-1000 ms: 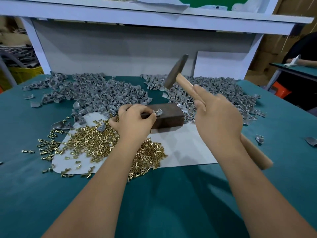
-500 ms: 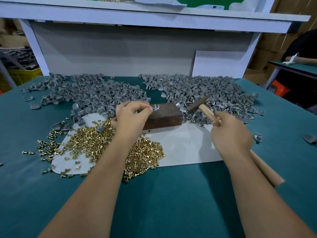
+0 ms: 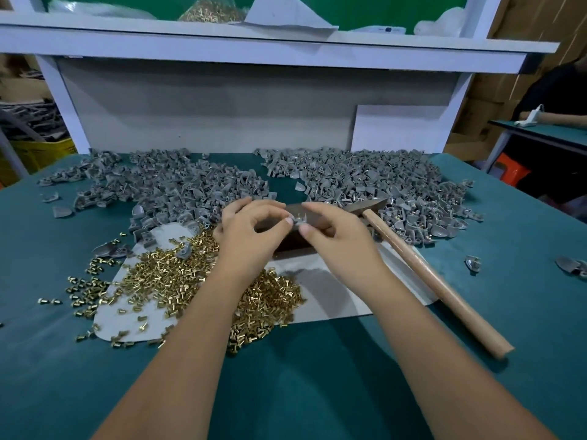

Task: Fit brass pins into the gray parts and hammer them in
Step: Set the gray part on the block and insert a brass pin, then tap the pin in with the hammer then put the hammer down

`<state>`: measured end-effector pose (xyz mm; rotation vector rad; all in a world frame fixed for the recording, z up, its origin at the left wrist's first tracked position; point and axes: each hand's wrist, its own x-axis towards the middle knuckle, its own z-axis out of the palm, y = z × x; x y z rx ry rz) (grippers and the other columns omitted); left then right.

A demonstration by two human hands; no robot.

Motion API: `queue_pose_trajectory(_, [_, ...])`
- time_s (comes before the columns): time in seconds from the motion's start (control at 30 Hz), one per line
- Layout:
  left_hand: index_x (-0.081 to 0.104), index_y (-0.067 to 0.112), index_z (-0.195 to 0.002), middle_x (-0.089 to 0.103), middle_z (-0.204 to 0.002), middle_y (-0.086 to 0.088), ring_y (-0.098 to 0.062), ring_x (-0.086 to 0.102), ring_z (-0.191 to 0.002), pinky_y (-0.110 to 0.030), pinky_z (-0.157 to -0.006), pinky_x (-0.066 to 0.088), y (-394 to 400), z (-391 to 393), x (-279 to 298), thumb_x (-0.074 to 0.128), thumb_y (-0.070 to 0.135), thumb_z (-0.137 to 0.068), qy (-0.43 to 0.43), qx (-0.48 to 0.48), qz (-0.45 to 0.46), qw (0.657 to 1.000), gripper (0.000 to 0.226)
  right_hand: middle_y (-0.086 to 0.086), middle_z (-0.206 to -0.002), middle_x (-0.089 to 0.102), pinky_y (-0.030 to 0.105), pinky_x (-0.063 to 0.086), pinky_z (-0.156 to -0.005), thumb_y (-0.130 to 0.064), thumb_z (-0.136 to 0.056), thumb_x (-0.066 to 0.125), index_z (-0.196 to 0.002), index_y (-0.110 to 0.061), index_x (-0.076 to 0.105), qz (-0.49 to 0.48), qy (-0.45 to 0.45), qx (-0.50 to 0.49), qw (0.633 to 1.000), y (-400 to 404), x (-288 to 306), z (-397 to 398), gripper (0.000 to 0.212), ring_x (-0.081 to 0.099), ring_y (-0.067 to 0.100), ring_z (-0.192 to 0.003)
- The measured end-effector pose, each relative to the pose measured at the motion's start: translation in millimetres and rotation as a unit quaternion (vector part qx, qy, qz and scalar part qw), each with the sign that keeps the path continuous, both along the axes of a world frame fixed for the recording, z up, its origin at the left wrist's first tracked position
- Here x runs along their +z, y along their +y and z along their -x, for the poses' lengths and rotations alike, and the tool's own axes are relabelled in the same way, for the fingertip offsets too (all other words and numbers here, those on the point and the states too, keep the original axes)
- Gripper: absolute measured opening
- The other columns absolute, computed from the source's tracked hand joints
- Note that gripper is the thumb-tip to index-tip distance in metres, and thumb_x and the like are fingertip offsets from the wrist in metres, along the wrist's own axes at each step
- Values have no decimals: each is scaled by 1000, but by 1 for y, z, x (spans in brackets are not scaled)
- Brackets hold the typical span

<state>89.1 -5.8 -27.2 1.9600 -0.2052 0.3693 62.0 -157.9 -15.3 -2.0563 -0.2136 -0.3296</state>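
Left hand: I see the left hand (image 3: pixel 251 236) over the middle of the worktop, thumb and forefinger curled and pinching one small gray part (image 3: pixel 298 220) above the block.
Right hand: the right hand (image 3: pixel 336 239) meets it from the other side, thumb and forefinger closed on the same gray part; the remaining fingers are loosely curled.
Gray part: small, matte, angular; detail too fine for me to read, and I cannot tell whether a pin sits in it.
Block: a dark brown wooden block (image 3: pixel 295 242), rectangular, lies under both hands, mostly covered by them.
Hammer: the hammer (image 3: pixel 425 274) lies flat just right of the right hand, dull metal head beside the block, pale smooth wooden handle running toward the near right edge of the worktop; neither hand touches it.
Brass pins: a heap of brass pins (image 3: pixel 178 281), short, shiny, cylindrical, spreads over the left part of a light gray sheet (image 3: pixel 336 296) and spills onto the cloth at left.
Gray stock: two heaps of gray parts (image 3: pixel 365 182) lie along the far edge, left and right.
Surface: the worktop (image 3: pixel 317 392) is covered in teal cloth, slightly mottled.
Room: a white shelf frame (image 3: pixel 254 52) with a plain backboard stands behind the far edge; cardboard boxes at far right.
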Motion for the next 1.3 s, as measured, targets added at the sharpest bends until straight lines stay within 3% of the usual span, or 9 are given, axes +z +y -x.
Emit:
queue_pose_trajectory(0.2, [67, 46, -80, 58, -102, 37, -8, 32, -131, -51, -115, 20, -1, -2, -1, 71, 29, -87, -14, -17, -28, 999, 19, -12, -73, 62, 20, 43, -64, -13, -87, 65, -88, -30, 68, 88, -7, -37, 995, 1, 12, -22, 17, 57, 6, -72])
queue_pose_trajectory(0.33, [70, 48, -83, 51, -108, 35, -11, 38, -129, -54, -113, 28, 1, -5, -3, 66, 29, -90, 3, 3, 8, 1000, 20, -6, -106, 61, 25, 51, -82, -12, -92, 59, -133, -30, 53, 58, -42, -152, 986, -23, 38, -47, 45, 56, 10, -89])
queue_pose_trajectory(0.43, [72, 46, -86, 56, -116, 22, -18, 43, -128, -53, -109, 36, 3, -6, -1, 58, 43, -82, 29, 19, 30, 999, 16, 10, -143, 38, 48, 35, -106, -27, -93, 57, -147, -37, 26, 137, 3, -277, 951, -33, 35, -57, 64, 37, 29, -128])
queue_pose_trajectory(0.6, [73, 46, -91, 57, -129, 2, -27, 48, -123, -49, -102, 46, 3, -9, -1, 58, 33, -92, 63, 32, 50, 996, 20, 5, -135, 41, 40, 26, -107, -27, -89, 58, -138, -28, 41, 192, -61, -296, 934, -4, -15, -37, 53, 34, 22, -125])
queue_pose_trajectory(0.8, [72, 38, -92, 69, -92, 7, -1, 58, -53, -15, -44, 46, 17, -10, -1, 54, 15, -96, 50, 105, 29, 993, 30, 6, -121, 50, 37, 32, -97, -19, -87, 59, -127, -20, 53, 267, -175, -246, 915, -1, -16, -24, 41, 42, 24, -113])
queue_pose_trajectory(0.9, [70, 34, -105, 71, -91, 9, -23, 60, -63, -43, -78, 58, 37, -13, -3, 53, 9, -94, 60, 179, -46, 981, 33, 8, -113, 54, 36, 35, -93, -15, -87, 59, -122, -16, 59, 265, -199, -209, 920, 3, -12, -19, 36, 46, 25, -107])
queue_pose_trajectory(1.03, [68, 28, -113, 66, -71, 6, -19, 54, -53, -27, -52, 41, 66, -14, -8, 56, 17, -90, 65, 249, -97, 961, 28, 7, -104, 59, 36, 41, -85, -8, -87, 56, -113, -11, 65, 270, -221, -128, 928, 15, -12, -14, 27, 51, 26, -99])
queue_pose_trajectory(1.17, [62, 28, -125, 71, -102, -5, -32, 63, -100, -44, -93, 49, 80, -14, -7, 56, 38, -88, 127, 262, -209, 934, 39, 7, -93, 62, 35, 49, -74, -4, -86, 57, -103, -7, 70, 280, -245, -32, 928, 30, -12, -6, 21, 55, 25, -91])
queue_pose_trajectory(1.3, [70, 29, -112, 71, -98, 1, -26, 61, -98, -43, -95, 49, 81, -12, -6, 61, 24, -83, 144, 227, -252, 930, 30, -3, -95, 63, 28, 47, -71, -24, -91, 57, -109, -16, 69, 286, -208, 58, 933, 44, -12, 1, 23, 56, 15, -91])
